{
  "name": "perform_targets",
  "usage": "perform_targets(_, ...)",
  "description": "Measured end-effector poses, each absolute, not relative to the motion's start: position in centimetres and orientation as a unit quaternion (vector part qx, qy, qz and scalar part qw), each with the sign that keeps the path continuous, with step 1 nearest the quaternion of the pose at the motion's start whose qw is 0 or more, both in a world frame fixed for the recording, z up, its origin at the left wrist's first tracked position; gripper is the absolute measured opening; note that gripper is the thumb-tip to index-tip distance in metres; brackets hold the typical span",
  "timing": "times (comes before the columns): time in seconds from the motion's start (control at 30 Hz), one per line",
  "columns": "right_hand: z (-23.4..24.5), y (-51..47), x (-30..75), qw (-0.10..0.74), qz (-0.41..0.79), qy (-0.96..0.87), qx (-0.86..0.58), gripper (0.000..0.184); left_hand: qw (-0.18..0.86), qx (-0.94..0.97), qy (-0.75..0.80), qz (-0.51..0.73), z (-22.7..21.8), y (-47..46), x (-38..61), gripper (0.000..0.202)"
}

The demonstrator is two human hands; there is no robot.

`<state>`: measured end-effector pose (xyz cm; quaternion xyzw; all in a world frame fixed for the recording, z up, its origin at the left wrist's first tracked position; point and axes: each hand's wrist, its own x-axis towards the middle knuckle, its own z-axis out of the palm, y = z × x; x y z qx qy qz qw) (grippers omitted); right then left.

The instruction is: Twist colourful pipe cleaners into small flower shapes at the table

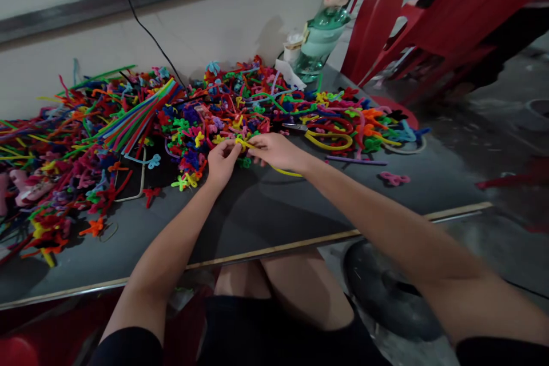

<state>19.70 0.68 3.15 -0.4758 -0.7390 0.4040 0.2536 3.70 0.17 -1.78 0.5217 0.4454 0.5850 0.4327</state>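
Observation:
Both hands meet over the dark table, close to the front of a colourful heap. A yellow pipe cleaner [244,143] runs between them, bent into small loops at its left end. My left hand [223,163] pinches the looped end between thumb and fingers. From the other side my right hand [277,151] is closed on the same pipe cleaner, and its free tail shows below the wrist. Just behind my right hand lie scissors with yellow handles [330,142], their blades pointing left. My fingers partly hide the loops.
Heaped pipe cleaner pieces [227,103] cover the table's back and left. A bundle of straight pipe cleaners [139,117] lies on them. A green bottle [319,40] stands by the wall. A pink twisted piece [394,178] lies to the right, near red chairs [377,23].

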Motion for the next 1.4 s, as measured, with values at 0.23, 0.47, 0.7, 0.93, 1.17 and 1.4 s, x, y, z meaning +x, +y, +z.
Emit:
perform_targets(0.23, 3.9, 1.8, 20.6, 0.251, 0.203, -0.819, -0.474, 0.021, 0.365, 0.502, 0.486, 0.615, -2.1, 0.4, 3.6, 0.011)
perform_targets(0.47, 1.0, 1.8, 20.2, 0.345, 0.094, -0.811, -0.463, 0.028, 0.422, 0.483, 0.487, 0.593, -2.1, 0.8, 3.4, 0.013)
perform_targets(0.7, -0.2, 1.6, 20.5, 0.388, 0.1, -0.794, -0.458, 0.034, 0.388, 0.516, 0.502, 0.575, -2.1, 0.7, 3.5, 0.017)
perform_targets(0.93, -0.8, 1.9, 20.4, 0.472, 0.15, -0.724, -0.479, 0.024, 0.451, 0.528, 0.456, 0.557, -1.5, 0.6, 3.5, 0.014)
perform_targets(1.17, -0.3, 1.4, 19.9, 0.51, 0.205, -0.689, -0.473, 0.03, 0.463, 0.556, 0.448, 0.526, -1.6, 0.5, 3.6, 0.011)
perform_targets(1.4, -0.8, 1.0, 19.3, 0.519, 0.255, -0.69, -0.435, 0.029, 0.454, 0.589, 0.432, 0.51, -1.7, 0.6, 3.7, 0.009)
